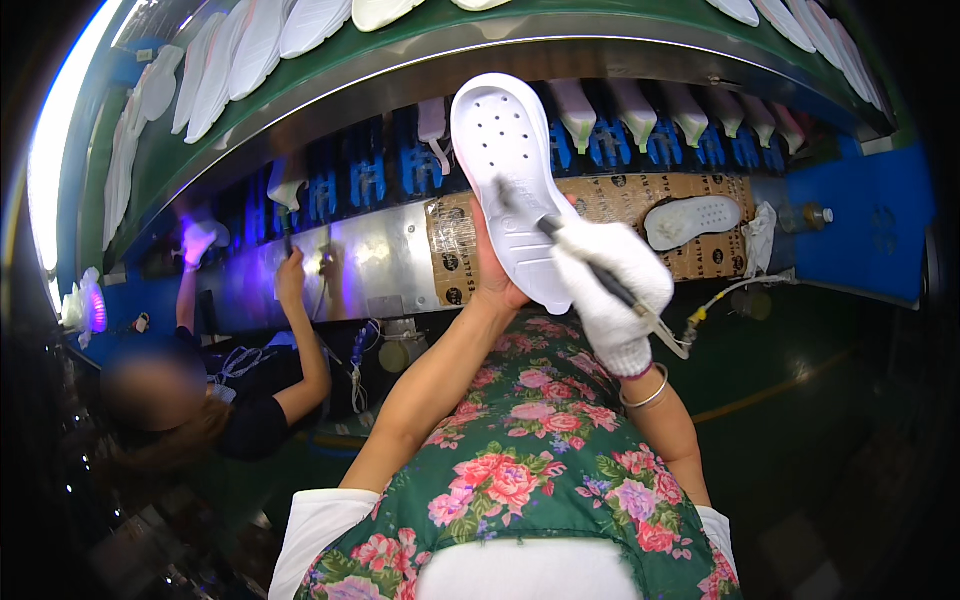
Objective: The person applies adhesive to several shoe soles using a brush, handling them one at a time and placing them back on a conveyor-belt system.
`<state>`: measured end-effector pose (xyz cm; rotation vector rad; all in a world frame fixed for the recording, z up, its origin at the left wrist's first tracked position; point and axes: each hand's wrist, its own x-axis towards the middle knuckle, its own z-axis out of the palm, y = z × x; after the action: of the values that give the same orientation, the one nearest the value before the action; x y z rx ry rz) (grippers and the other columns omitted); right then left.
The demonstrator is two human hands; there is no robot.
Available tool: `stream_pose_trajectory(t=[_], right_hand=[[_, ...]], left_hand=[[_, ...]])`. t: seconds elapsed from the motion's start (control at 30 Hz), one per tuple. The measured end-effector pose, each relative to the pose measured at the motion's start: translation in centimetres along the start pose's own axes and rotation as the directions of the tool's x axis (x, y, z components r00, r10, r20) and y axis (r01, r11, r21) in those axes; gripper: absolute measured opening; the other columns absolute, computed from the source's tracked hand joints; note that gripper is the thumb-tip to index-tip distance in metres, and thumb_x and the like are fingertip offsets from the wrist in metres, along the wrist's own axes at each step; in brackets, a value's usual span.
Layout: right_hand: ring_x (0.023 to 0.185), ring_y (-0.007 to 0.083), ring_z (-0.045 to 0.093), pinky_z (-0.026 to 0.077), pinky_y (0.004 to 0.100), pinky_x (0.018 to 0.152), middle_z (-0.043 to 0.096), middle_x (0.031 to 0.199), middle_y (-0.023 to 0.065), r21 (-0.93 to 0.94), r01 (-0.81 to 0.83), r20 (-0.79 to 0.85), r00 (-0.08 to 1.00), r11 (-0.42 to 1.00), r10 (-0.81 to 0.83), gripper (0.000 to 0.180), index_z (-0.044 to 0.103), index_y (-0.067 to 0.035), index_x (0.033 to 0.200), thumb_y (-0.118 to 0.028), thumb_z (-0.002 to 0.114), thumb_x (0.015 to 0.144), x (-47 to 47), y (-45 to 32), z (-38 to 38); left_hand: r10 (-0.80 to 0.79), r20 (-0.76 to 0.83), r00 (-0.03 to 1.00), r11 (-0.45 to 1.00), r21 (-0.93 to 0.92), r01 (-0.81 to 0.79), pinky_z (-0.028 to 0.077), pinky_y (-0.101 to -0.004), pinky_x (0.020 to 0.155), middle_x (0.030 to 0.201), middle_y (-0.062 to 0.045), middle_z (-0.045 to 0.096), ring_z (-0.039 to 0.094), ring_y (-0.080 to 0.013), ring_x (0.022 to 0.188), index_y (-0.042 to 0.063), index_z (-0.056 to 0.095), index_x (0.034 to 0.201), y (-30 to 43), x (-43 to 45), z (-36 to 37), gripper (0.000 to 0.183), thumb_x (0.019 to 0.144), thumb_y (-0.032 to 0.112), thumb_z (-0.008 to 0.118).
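My bare left hand point(493, 270) grips a white foam shoe sole point(514, 244) from below and along its edge. The sole is tilted up in front of me, its row of small holes in the far end and its ribbed part closer to me. A white knit glove covers my right hand point(619, 285), which is closed around the dark handle of a brush point(551, 225) with a thin hose at its rear. The blurred brush tip lies over the middle of the sole; contact cannot be made out. Part of my left hand is hidden behind the sole.
A printed cardboard sheet point(615, 193) covers part of the metal bench point(375, 259); on it lies another sole point(694, 221). Right of it are a crumpled cloth point(760, 238) and a bottle point(806, 217). Shoe uppers point(630, 109) hang behind, soles line the green belt point(570, 26). A co-worker point(255, 390) works at left.
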<state>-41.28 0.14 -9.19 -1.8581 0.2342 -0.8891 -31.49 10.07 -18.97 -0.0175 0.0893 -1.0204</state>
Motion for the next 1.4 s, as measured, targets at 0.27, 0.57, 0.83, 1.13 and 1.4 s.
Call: stream_pose_trajectory(t=[0.27, 0.57, 0.83, 1.13, 1.4], right_hand=[[0.085, 0.027, 0.074, 0.057, 0.0354, 0.077, 0.076, 0.094, 0.0119, 0.049, 0.039, 0.261, 0.964, 0.998, -0.051, 0.022, 0.077, -0.004, 0.1, -0.001, 0.08, 0.079, -0.7, -0.5, -0.8], [0.081, 0.0253, 0.074, 0.058, 0.0335, 0.074, 0.076, 0.092, 0.0111, 0.124, 0.033, 0.374, 0.924, 0.992, -0.077, 0.023, 0.078, -0.007, 0.1, -0.003, 0.081, 0.078, -1.5, -0.9, -1.1], [0.078, 0.0265, 0.072, 0.055, 0.0344, 0.07, 0.076, 0.094, 0.0128, 0.081, 0.153, 0.398, 0.901, 0.985, -0.172, 0.024, 0.078, -0.006, 0.098, -0.001, 0.083, 0.076, -2.7, -0.7, -0.5], [0.08, 0.0263, 0.072, 0.057, 0.0363, 0.071, 0.076, 0.095, 0.0098, 0.049, 0.16, 0.428, 0.889, 0.986, -0.165, 0.023, 0.077, -0.008, 0.1, -0.003, 0.082, 0.078, -3.1, -1.6, -0.5], [0.087, 0.0277, 0.073, 0.058, 0.0367, 0.075, 0.076, 0.103, 0.0103, -0.095, 0.302, 0.385, 0.89, 0.949, -0.245, 0.033, 0.077, -0.008, 0.11, -0.004, 0.08, 0.078, -2.7, -0.5, -1.3]], left_hand=[[-0.125, 0.067, 0.99, 0.99, 0.069, 0.121, 0.057, -0.0616, 0.092, 0.138, -0.027, 0.053, 0.062, -0.0458, 0.114, 0.011, 0.037, 0.154, 1.1, 1.1, 0.7, 0.101, 0.086, 0.087, 0.043], [-0.16, 0.084, 0.983, 0.978, 0.149, 0.147, 0.055, -0.0632, 0.086, 0.147, -0.025, 0.048, 0.062, -0.0466, 0.107, 0.019, 0.035, 0.157, 2.3, 1.3, 0.5, 0.103, 0.082, 0.087, 0.051], [-0.31, 0.148, 0.939, 0.935, 0.227, 0.273, 0.056, -0.0495, 0.076, 0.13, -0.025, 0.056, 0.061, -0.0366, 0.093, 0.008, 0.038, 0.155, 4.3, 2.1, 1.0, 0.11, 0.082, 0.089, 0.048], [-0.52, 0.247, 0.818, 0.841, 0.317, 0.439, 0.052, -0.0436, 0.075, 0.128, -0.028, 0.057, 0.063, -0.0364, 0.091, 0.007, 0.044, 0.153, 5.7, 4.1, 2.0, 0.109, 0.078, 0.086, 0.056], [-0.512, -0.024, 0.859, 0.709, 0.553, 0.438, 0.047, -0.0405, 0.066, 0.124, -0.032, 0.054, 0.057, -0.0345, 0.1, 0.008, 0.045, 0.152, 6.2, 4.0, 4.2, 0.106, 0.078, 0.083, 0.059]])
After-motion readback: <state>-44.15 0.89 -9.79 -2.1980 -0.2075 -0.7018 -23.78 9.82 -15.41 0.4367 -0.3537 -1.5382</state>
